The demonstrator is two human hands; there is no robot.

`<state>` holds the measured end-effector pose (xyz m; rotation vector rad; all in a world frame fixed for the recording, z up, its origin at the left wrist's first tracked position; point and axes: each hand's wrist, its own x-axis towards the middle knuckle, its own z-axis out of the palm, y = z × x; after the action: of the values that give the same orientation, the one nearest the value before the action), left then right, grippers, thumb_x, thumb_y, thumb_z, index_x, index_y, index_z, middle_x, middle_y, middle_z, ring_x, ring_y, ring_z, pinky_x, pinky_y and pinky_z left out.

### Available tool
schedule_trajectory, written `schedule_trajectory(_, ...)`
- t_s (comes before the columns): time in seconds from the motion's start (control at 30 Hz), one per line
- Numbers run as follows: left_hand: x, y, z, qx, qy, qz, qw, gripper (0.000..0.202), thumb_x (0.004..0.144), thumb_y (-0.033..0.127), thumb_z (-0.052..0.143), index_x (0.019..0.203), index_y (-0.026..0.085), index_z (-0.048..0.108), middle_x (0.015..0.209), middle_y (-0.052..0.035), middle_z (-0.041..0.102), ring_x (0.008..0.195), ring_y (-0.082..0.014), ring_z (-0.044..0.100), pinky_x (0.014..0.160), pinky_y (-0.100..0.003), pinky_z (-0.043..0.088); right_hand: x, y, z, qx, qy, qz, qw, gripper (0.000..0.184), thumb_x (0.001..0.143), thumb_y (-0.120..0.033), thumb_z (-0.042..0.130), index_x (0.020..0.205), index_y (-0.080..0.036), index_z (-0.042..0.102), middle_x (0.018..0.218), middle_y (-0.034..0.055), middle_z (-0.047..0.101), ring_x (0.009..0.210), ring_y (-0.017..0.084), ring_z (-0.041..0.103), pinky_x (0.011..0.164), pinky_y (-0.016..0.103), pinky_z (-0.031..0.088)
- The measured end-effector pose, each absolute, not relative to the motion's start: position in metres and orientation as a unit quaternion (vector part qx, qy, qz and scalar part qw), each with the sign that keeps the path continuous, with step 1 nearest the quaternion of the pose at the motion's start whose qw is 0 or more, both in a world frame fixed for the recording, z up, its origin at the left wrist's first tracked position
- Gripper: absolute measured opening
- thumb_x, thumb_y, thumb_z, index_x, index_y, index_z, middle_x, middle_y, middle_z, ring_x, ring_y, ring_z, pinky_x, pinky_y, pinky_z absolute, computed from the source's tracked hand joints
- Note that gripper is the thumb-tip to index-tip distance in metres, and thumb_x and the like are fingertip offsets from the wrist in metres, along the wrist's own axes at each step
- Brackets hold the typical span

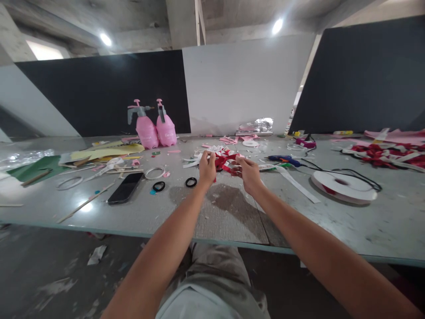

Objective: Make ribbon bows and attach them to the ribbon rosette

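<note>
My left hand (207, 168) and my right hand (248, 173) are both raised over the grey table (229, 212), fingers pinched on a red and white ribbon piece (225, 161) stretched between them. The left fingers grip its left end, the right fingers its right end. Behind the hands lie loose white and red ribbon scraps (212, 153). A black ring (191, 182) rests on the table just below my left hand.
A black phone (125, 187), another black ring (158, 186) and a white ring (154, 173) lie to the left. Two pink spray bottles (156, 126) stand at the back. A white ribbon spool (343, 186), a blue glue gun (283, 159) and a red ribbon pile (381, 155) sit to the right.
</note>
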<state>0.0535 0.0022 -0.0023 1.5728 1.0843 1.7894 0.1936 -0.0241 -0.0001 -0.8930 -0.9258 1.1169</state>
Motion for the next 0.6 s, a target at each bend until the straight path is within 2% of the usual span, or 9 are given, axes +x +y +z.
schedule_trajectory(0.13,0.051,0.003,-0.002,0.579,0.400,0.663,0.256,0.029,0.091,0.047,0.051,0.077,0.021,0.050,0.065,0.0026,0.045,0.060,-0.0128,0.042,0.061,-0.025,0.032,0.197,-0.024,-0.001,-0.374,-0.398,0.526,0.651,0.028,0.072,-0.046,0.072,0.078,-0.020,0.062,0.081,0.0052,0.070,0.054,0.015,0.062,0.053,0.030,0.054)
schedule_trajectory(0.27,0.054,-0.004,0.002,0.592,0.374,0.653,0.287,0.031,0.090,0.050,0.051,0.079,0.021,0.049,0.064,0.0031,0.046,0.056,-0.0114,0.042,0.057,-0.024,0.033,0.193,-0.028,-0.002,-0.324,-0.442,0.595,0.587,0.030,0.074,-0.049,0.071,0.082,-0.021,0.063,0.082,0.0066,0.072,0.068,0.019,0.069,0.065,0.033,0.055)
schedule_trajectory(0.37,0.055,-0.007,0.005,0.599,0.360,0.653,0.292,0.034,0.088,0.052,0.054,0.078,0.020,0.049,0.066,0.0025,0.049,0.057,-0.0106,0.044,0.057,-0.023,0.034,0.189,-0.029,-0.003,-0.316,-0.480,0.602,0.555,0.033,0.067,-0.045,0.078,0.081,-0.018,0.066,0.080,0.0059,0.071,0.071,0.017,0.067,0.071,0.031,0.052)
schedule_trajectory(0.43,0.055,-0.006,0.005,0.602,0.357,0.650,0.295,0.036,0.086,0.054,0.055,0.078,0.020,0.049,0.063,0.0036,0.046,0.054,-0.0096,0.042,0.054,-0.022,0.033,0.188,-0.028,-0.003,-0.323,-0.484,0.591,0.559,0.035,0.060,-0.041,0.083,0.078,-0.017,0.066,0.075,0.0038,0.070,0.067,0.014,0.064,0.072,0.030,0.050)
schedule_trajectory(0.6,0.052,0.000,0.003,0.590,0.357,0.654,0.310,0.041,0.083,0.061,0.057,0.082,0.020,0.051,0.055,0.0064,0.040,0.048,-0.0082,0.036,0.050,-0.021,0.028,0.192,-0.027,-0.002,-0.336,-0.474,0.585,0.566,0.035,0.056,-0.040,0.084,0.072,-0.017,0.063,0.065,-0.0027,0.062,0.057,0.009,0.055,0.063,0.026,0.045)
